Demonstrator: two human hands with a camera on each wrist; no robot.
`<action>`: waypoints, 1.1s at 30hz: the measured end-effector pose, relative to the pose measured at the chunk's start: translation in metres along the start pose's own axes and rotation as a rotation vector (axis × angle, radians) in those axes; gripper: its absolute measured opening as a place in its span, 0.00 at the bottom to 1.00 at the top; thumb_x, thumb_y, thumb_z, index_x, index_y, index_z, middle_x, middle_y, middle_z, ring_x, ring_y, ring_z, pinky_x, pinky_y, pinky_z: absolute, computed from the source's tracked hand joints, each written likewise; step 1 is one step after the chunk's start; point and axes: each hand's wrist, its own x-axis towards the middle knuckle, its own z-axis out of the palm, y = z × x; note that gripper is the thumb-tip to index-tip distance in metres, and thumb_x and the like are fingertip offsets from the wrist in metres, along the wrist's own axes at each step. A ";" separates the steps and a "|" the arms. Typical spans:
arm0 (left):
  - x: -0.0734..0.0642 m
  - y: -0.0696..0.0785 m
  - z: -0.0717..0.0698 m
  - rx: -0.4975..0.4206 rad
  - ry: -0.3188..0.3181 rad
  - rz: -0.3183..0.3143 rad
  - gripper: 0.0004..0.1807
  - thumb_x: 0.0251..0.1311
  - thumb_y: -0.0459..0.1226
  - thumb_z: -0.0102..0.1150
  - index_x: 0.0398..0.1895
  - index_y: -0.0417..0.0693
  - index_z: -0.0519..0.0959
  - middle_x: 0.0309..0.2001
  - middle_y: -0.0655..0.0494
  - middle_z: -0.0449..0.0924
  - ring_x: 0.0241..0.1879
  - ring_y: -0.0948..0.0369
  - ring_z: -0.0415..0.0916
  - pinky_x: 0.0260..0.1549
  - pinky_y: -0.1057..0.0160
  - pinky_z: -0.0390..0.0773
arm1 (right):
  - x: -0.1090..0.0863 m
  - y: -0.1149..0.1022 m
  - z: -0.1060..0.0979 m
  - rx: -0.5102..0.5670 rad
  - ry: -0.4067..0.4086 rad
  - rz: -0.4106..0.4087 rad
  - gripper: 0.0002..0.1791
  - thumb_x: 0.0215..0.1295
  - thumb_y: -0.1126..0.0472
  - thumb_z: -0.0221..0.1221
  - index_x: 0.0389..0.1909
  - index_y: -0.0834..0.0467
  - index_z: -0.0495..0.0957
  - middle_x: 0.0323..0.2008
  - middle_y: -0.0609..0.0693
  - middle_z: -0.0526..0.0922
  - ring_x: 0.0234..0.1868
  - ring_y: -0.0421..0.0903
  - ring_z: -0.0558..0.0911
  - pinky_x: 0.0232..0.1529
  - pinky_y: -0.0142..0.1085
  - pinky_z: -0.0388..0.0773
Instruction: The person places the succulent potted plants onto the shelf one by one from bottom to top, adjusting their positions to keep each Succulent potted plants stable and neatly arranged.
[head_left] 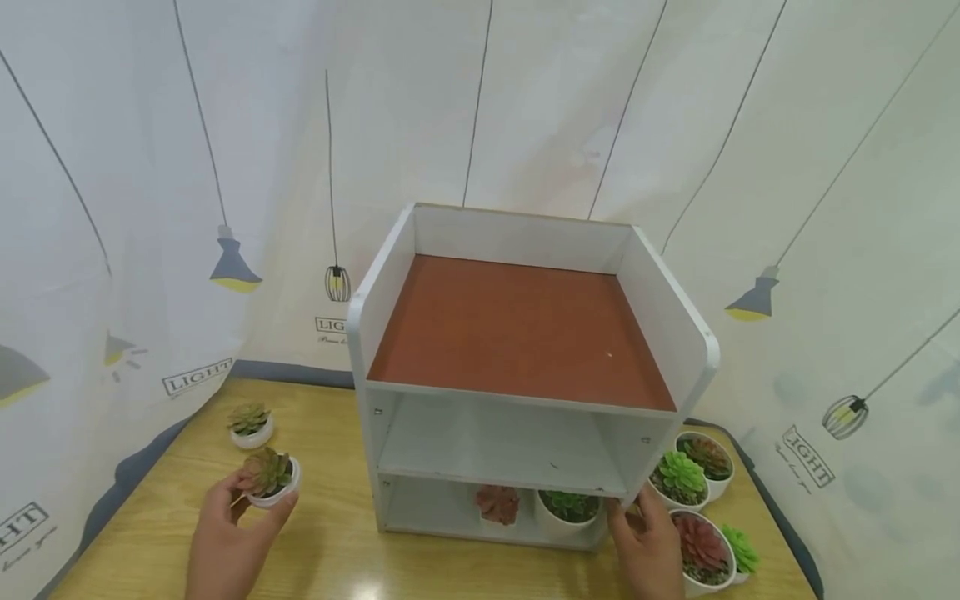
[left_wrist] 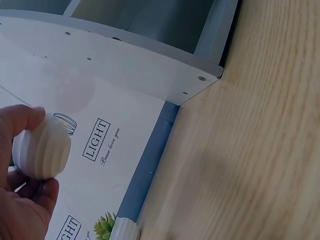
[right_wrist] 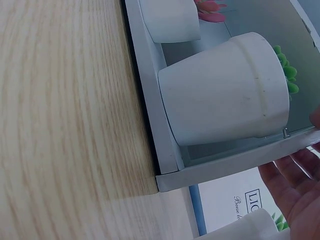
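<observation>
Thumb and fingers of my left hand [head_left: 228, 537] pinch a small potted succulent [head_left: 266, 477] with reddish-green leaves, above the wooden table. Its white ribbed pot [left_wrist: 44, 147] shows in the left wrist view. At the right front edge of a white shelf unit [head_left: 517, 398], my right hand [head_left: 651, 542] grips the side panel [right_wrist: 240, 159], thumb inside and fingers outside. On the bottom level stand a pink succulent [head_left: 497, 505] and a green succulent in a larger white pot [right_wrist: 225, 92], the latter just inside that panel.
Another small potted succulent [head_left: 251, 427] stands at the back left of the table [head_left: 322, 467]. Several potted succulents cluster right of the unit, including a dark red one [head_left: 701, 546] and a bright green one [head_left: 681, 479]. A printed curtain [head_left: 525, 100] hangs behind.
</observation>
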 end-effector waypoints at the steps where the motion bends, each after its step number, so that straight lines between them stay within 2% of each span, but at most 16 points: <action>1: -0.002 0.000 0.001 0.008 -0.015 0.023 0.46 0.63 0.47 0.73 0.75 0.32 0.60 0.73 0.32 0.59 0.71 0.40 0.62 0.71 0.38 0.68 | 0.000 0.000 0.001 0.001 0.001 -0.001 0.20 0.74 0.65 0.61 0.64 0.52 0.77 0.63 0.53 0.80 0.53 0.14 0.69 0.49 0.22 0.83; 2: -0.003 0.001 0.001 0.019 -0.032 0.043 0.45 0.63 0.46 0.73 0.74 0.32 0.61 0.72 0.33 0.60 0.70 0.42 0.63 0.71 0.40 0.69 | 0.000 0.000 0.001 0.005 0.003 -0.002 0.21 0.74 0.65 0.61 0.65 0.52 0.77 0.63 0.53 0.80 0.53 0.14 0.69 0.49 0.24 0.84; 5: -0.009 0.000 0.004 0.051 -0.087 0.084 0.44 0.63 0.47 0.73 0.74 0.34 0.62 0.70 0.36 0.62 0.68 0.46 0.66 0.67 0.58 0.74 | -0.001 0.000 0.001 0.006 -0.002 -0.003 0.21 0.75 0.63 0.61 0.66 0.51 0.76 0.63 0.54 0.80 0.53 0.14 0.69 0.48 0.27 0.85; 9: -0.014 -0.003 0.007 0.065 -0.158 0.135 0.45 0.62 0.50 0.73 0.73 0.37 0.63 0.71 0.38 0.63 0.69 0.47 0.66 0.62 0.69 0.74 | -0.003 0.002 0.001 0.013 0.001 -0.020 0.21 0.75 0.63 0.61 0.66 0.51 0.76 0.63 0.54 0.80 0.53 0.14 0.70 0.47 0.23 0.83; 11: -0.016 -0.004 0.009 0.059 -0.170 0.172 0.43 0.62 0.50 0.73 0.72 0.39 0.65 0.70 0.40 0.64 0.67 0.55 0.68 0.60 0.73 0.74 | -0.003 0.003 0.001 0.020 0.004 -0.031 0.21 0.74 0.64 0.61 0.65 0.52 0.77 0.63 0.54 0.80 0.53 0.14 0.70 0.47 0.21 0.82; 15: -0.020 -0.005 0.015 0.011 -0.157 0.302 0.37 0.59 0.41 0.77 0.68 0.40 0.70 0.65 0.46 0.70 0.59 0.79 0.68 0.53 0.87 0.69 | -0.002 0.003 0.002 0.013 0.004 -0.032 0.21 0.74 0.64 0.61 0.65 0.53 0.77 0.63 0.54 0.80 0.53 0.14 0.69 0.47 0.22 0.83; 16: -0.021 -0.006 0.016 0.000 -0.157 0.328 0.36 0.58 0.39 0.77 0.67 0.41 0.71 0.64 0.49 0.71 0.56 0.83 0.67 0.53 0.88 0.69 | -0.002 0.002 0.001 0.006 0.004 -0.027 0.20 0.74 0.64 0.61 0.65 0.52 0.77 0.63 0.53 0.80 0.54 0.15 0.69 0.48 0.23 0.84; 18: -0.022 -0.006 0.019 -0.021 -0.173 0.371 0.36 0.57 0.38 0.77 0.67 0.42 0.71 0.61 0.52 0.73 0.55 0.85 0.68 0.53 0.87 0.70 | -0.001 0.000 0.001 -0.004 0.007 -0.024 0.20 0.74 0.65 0.61 0.65 0.52 0.77 0.63 0.53 0.80 0.55 0.18 0.70 0.49 0.25 0.85; 22: -0.025 -0.004 0.022 -0.024 -0.222 0.388 0.35 0.57 0.39 0.77 0.66 0.45 0.72 0.58 0.56 0.73 0.53 0.79 0.71 0.54 0.83 0.75 | 0.000 -0.002 0.001 -0.007 0.019 -0.018 0.20 0.73 0.66 0.61 0.64 0.53 0.78 0.62 0.53 0.81 0.55 0.20 0.70 0.49 0.24 0.84; 27: -0.027 -0.005 0.026 -0.031 -0.269 0.459 0.34 0.56 0.36 0.78 0.65 0.44 0.74 0.59 0.53 0.75 0.53 0.77 0.73 0.53 0.75 0.81 | -0.001 0.001 0.003 0.018 0.037 -0.053 0.20 0.72 0.68 0.61 0.62 0.56 0.79 0.61 0.55 0.82 0.54 0.14 0.69 0.47 0.18 0.81; 33: -0.028 -0.008 0.034 -0.056 -0.317 0.524 0.33 0.57 0.35 0.77 0.66 0.46 0.74 0.59 0.54 0.75 0.53 0.75 0.74 0.52 0.72 0.83 | -0.002 0.003 0.002 0.048 0.051 -0.090 0.19 0.72 0.68 0.62 0.61 0.56 0.80 0.59 0.55 0.82 0.54 0.15 0.70 0.46 0.14 0.78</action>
